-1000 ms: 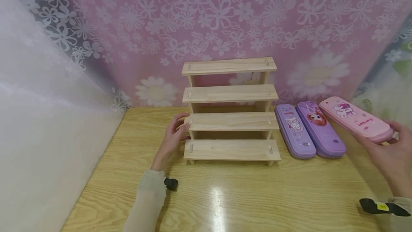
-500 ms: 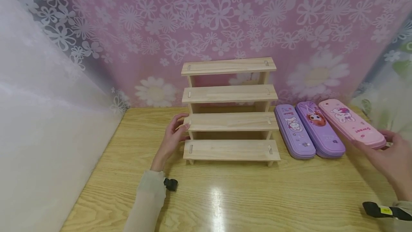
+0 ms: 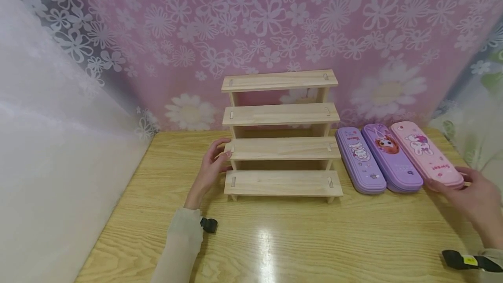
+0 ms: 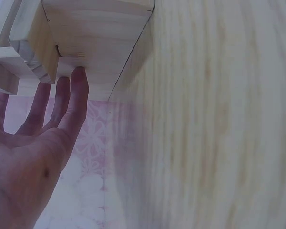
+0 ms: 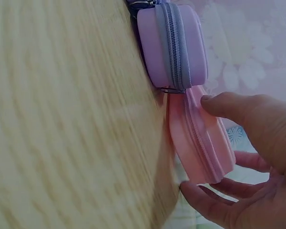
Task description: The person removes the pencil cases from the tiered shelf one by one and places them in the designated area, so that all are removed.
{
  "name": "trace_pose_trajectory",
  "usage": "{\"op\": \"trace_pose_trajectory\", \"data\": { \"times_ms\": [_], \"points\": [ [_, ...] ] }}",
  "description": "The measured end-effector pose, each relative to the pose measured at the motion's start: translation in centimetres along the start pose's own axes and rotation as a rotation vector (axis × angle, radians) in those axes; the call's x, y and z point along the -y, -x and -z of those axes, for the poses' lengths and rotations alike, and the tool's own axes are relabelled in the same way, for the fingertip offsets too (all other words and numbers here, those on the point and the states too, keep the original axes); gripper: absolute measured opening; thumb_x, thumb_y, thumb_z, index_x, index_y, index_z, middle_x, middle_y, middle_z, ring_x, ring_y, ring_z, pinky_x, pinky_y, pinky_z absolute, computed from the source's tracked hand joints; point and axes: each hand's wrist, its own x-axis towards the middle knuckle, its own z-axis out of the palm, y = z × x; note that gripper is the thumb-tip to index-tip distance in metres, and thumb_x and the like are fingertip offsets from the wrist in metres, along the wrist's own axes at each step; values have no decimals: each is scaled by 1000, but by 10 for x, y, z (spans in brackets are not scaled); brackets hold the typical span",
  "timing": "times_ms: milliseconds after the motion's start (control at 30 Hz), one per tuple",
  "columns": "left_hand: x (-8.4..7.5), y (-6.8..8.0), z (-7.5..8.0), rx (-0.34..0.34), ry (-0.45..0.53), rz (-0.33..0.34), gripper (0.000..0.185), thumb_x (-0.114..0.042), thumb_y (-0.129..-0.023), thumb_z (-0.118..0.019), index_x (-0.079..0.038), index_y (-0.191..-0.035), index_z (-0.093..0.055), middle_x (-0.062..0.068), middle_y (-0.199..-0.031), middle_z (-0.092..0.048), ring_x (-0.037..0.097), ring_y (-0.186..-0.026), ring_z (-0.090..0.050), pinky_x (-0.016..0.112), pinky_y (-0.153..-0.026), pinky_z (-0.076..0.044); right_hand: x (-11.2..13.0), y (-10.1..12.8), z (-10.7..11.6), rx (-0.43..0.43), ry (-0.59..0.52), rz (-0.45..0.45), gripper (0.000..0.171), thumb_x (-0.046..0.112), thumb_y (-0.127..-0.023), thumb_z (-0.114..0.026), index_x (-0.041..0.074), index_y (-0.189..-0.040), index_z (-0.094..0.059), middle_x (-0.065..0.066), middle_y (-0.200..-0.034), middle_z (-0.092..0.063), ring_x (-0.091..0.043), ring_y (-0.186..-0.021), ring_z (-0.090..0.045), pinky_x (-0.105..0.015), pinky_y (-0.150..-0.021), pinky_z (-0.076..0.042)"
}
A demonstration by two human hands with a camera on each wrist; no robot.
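A four-step wooden display shelf stands near the back wall. My left hand holds its left side at the second board from the bottom. In the left wrist view its fingers reach under the board end to the side panel. A pink pencil case with a bunny print lies at a slant on the right. My right hand grips its near end, thumb on one side and fingers on the other. Beside it lie a purple pencil case with a doll print and a lilac pencil case.
A wood-grain table bears everything. Behind it hangs a pink flowered curtain, with pale sheeting at the left side. The lilac case lies right next to the shelf's right end.
My right hand has lowered the pink pencil case and turned it nearly parallel to the purple one, closing the gap between them. My left hand has stayed at the shelf.
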Motion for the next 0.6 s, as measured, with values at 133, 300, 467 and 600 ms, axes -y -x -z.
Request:
{"op": "trace_pose_trajectory", "data": {
  "times_ms": [133, 300, 467, 600],
  "points": [
    [-3, 1, 0, 4, 0, 4, 42, -23, -97, -55, -15, -136, -43, 14, -127, -51, 26, -107, -58, 53, -80, -56, 3, 0, 1, -8, -9, -12, 90, 46, -81, -69, -11, -140, -31, -44, -128, -37, -53, -98, -48, -21, -50, -36],
    [-19, 8, -4, 8, -4, 7, 42, -18, -98, -52, -9, -138, -41, 15, -127, -51, 21, -105, -59, 53, -82, -55, 11, 1, 1, -81, 44, 42, 82, 42, -84, -67, -10, -139, -34, -44, -133, -31, -59, -110, -38, -53, -66, -42],
    [-20, 14, -3, -5, -106, -32, 43, -22, -99, -50, -12, -140, -42, 16, -128, -51, 24, -109, -59, 55, -86, -53, 24, 6, -2, -187, 26, 267, 65, 29, -77, -76, -9, -124, -51, -42, -119, -46, -57, -111, -37, -65, -80, -33],
    [-8, 20, 7, -51, -325, -108, 41, -31, -97, -52, -24, -138, -48, 6, -133, -53, 25, -118, -56, 51, -94, -50, 35, 10, -3, -192, 36, 353, 65, 32, -77, -75, -7, -124, -52, -40, -128, -42, -59, -118, -33, -73, -91, -25]
  ]
}}
